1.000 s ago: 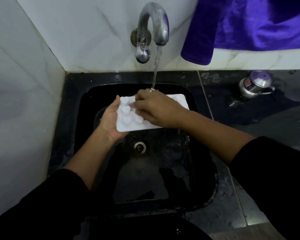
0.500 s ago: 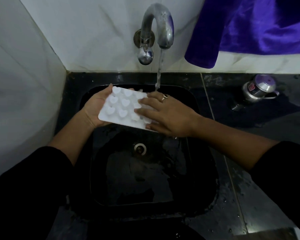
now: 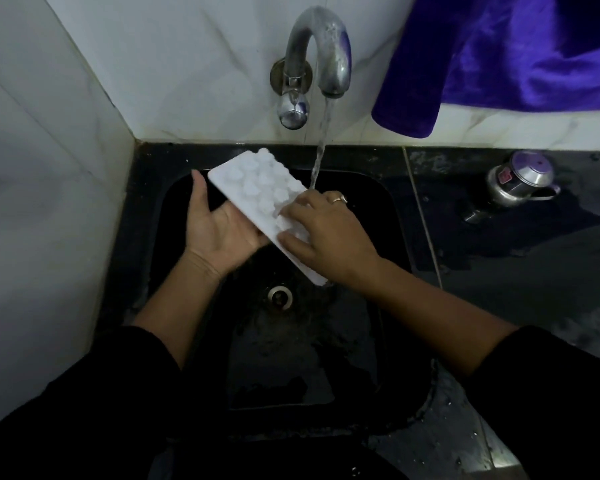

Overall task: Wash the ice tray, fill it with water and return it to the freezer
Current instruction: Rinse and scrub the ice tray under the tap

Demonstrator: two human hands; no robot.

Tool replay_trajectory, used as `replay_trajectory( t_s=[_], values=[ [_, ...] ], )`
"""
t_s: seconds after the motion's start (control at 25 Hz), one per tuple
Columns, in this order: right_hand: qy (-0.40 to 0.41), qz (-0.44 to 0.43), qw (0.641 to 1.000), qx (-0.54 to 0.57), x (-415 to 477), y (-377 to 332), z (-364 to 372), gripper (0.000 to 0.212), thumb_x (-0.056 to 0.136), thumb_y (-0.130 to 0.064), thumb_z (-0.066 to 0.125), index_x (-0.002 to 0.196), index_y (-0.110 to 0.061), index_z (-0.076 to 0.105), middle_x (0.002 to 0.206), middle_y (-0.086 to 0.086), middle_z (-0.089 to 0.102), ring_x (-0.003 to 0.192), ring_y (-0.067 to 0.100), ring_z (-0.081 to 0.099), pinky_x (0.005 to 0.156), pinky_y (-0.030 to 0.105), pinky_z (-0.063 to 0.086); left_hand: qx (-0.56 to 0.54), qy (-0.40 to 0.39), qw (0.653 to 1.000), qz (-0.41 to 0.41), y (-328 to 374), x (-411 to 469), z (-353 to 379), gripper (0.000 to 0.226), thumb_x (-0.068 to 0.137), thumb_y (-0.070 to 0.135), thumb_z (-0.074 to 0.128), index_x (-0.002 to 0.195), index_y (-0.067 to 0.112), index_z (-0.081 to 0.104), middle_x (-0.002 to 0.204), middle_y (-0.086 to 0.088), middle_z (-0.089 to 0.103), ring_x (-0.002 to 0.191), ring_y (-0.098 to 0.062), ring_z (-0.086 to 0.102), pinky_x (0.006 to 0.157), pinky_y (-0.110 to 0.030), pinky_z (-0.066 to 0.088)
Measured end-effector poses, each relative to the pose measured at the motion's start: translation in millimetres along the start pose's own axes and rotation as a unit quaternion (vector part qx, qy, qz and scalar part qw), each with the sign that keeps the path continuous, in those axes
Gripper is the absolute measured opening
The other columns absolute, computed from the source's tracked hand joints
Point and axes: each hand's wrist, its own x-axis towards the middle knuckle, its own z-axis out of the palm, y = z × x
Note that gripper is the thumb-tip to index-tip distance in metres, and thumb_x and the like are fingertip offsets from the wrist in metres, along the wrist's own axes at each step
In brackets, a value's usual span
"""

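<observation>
The white ice tray, with heart-shaped cups, is held tilted over the black sink, its far end raised toward the back left. My left hand holds it from underneath, palm up and thumb out, with the fingers hidden behind the tray. My right hand, wearing a ring, lies on top with its fingers pressing the cups and its thumb at the near edge. Water runs from the steel tap and lands at my right fingers and the tray's right edge.
The drain sits below the tray in the wet basin. A small steel lidded container stands on the dark wet counter to the right. A purple cloth hangs at the top right. White tiled walls close off the left and back.
The tray has swung from lying across the sink to a steep diagonal, its far end up and to the left. My left palm has opened up beneath it; my right hand slid to the near end.
</observation>
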Motion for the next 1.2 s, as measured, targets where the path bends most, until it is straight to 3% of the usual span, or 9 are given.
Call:
replay_trajectory(
  t_s=[0.16, 0.24, 0.32, 0.44, 0.64, 0.8, 1.0, 1.12, 1.2],
  values=[
    [-0.013, 0.106, 0.993, -0.046, 3, -21, 15, 0.048, 0.099, -0.059, 0.048, 0.132, -0.029, 0.065, 0.131, 0.004, 0.06, 0.118, 0.038, 0.049, 0.093, 0.047, 0.046, 0.037, 0.094, 0.992, 0.08, -52, 6, 12, 0.074, 0.103, 0.068, 0.031, 0.147, 0.013, 0.055, 0.141, -0.014, 0.065, 0.131, -0.031, 0.062, 0.11, -0.046, 0.048],
    [-0.003, 0.073, 0.992, -0.105, 2, -26, 18, 0.049, 0.102, -0.057, 0.043, 0.132, -0.026, 0.064, 0.13, 0.006, 0.062, 0.124, 0.037, 0.049, 0.098, 0.049, 0.039, 0.059, 0.119, 0.989, 0.071, -58, 9, 17, 0.067, 0.107, 0.062, 0.029, 0.139, 0.011, 0.059, 0.129, -0.014, 0.072, 0.116, -0.029, 0.071, 0.101, -0.044, 0.053],
    [-0.034, 0.032, 0.997, -0.064, -6, -25, 19, 0.059, 0.105, -0.055, 0.036, 0.149, -0.019, 0.05, 0.153, 0.012, 0.048, 0.145, 0.039, 0.035, 0.114, 0.054, 0.033, 0.059, 0.12, 0.988, 0.079, -46, 11, 17, 0.068, 0.107, 0.063, 0.026, 0.132, 0.01, 0.061, 0.122, -0.016, 0.075, 0.107, -0.031, 0.075, 0.097, -0.046, 0.053],
    [-0.07, -0.077, 0.992, -0.07, -38, -9, 17, 0.071, 0.106, -0.059, 0.03, 0.161, -0.014, 0.03, 0.17, 0.012, 0.021, 0.158, 0.033, 0.012, 0.126, 0.051, 0.019, 0.047, 0.108, 0.989, 0.093, -17, 17, 13, 0.076, 0.104, 0.068, 0.027, 0.142, 0.01, 0.056, 0.135, -0.018, 0.069, 0.121, -0.035, 0.069, 0.104, -0.052, 0.05],
    [-0.009, -0.06, 0.99, -0.127, -34, -7, 7, 0.06, 0.103, -0.058, 0.038, 0.144, -0.016, 0.051, 0.144, 0.015, 0.052, 0.137, 0.036, 0.042, 0.113, 0.054, 0.033, 0.04, 0.085, 0.992, 0.085, -23, 27, 20, 0.077, 0.102, 0.072, 0.027, 0.142, 0.012, 0.057, 0.138, -0.017, 0.067, 0.127, -0.036, 0.064, 0.107, -0.054, 0.049],
    [-0.008, -0.073, 0.987, -0.14, -44, -6, 9, 0.055, 0.103, -0.057, 0.035, 0.134, -0.018, 0.057, 0.135, 0.013, 0.056, 0.13, 0.034, 0.047, 0.105, 0.05, 0.039, 0.03, 0.079, 0.993, 0.08, -26, 25, 21, 0.077, 0.102, 0.072, 0.027, 0.142, 0.013, 0.057, 0.14, -0.017, 0.066, 0.123, -0.035, 0.067, 0.102, -0.052, 0.053],
    [0.046, -0.042, 0.984, -0.168, -23, -4, 4, 0.039, 0.106, -0.046, 0.042, 0.1, -0.016, 0.065, 0.096, 0.01, 0.064, 0.094, 0.033, 0.056, 0.08, 0.044, 0.038, 0.034, 0.073, 0.995, 0.059, -43, 26, 27, 0.077, 0.103, 0.07, 0.029, 0.147, 0.012, 0.053, 0.145, -0.02, 0.061, 0.132, -0.038, 0.059, 0.11, -0.053, 0.048],
    [0.036, -0.043, 0.988, -0.147, -35, -5, 14, 0.044, 0.106, -0.047, 0.041, 0.129, -0.014, 0.061, 0.131, 0.014, 0.061, 0.126, 0.038, 0.051, 0.102, 0.051, 0.038, 0.011, 0.108, 0.991, 0.084, -30, 29, 21, 0.08, 0.101, 0.073, 0.032, 0.149, 0.013, 0.053, 0.143, -0.019, 0.063, 0.135, -0.039, 0.056, 0.118, -0.056, 0.038],
    [-0.017, -0.088, 0.987, -0.132, -55, 6, 18, 0.061, 0.108, -0.049, 0.037, 0.159, -0.016, 0.035, 0.165, 0.013, 0.032, 0.155, 0.035, 0.022, 0.123, 0.053, 0.02, 0.009, 0.126, 0.988, 0.085, -22, 29, 11, 0.082, 0.099, 0.075, 0.032, 0.151, 0.015, 0.051, 0.144, -0.018, 0.063, 0.136, -0.04, 0.056, 0.119, -0.059, 0.035]
  ],
)
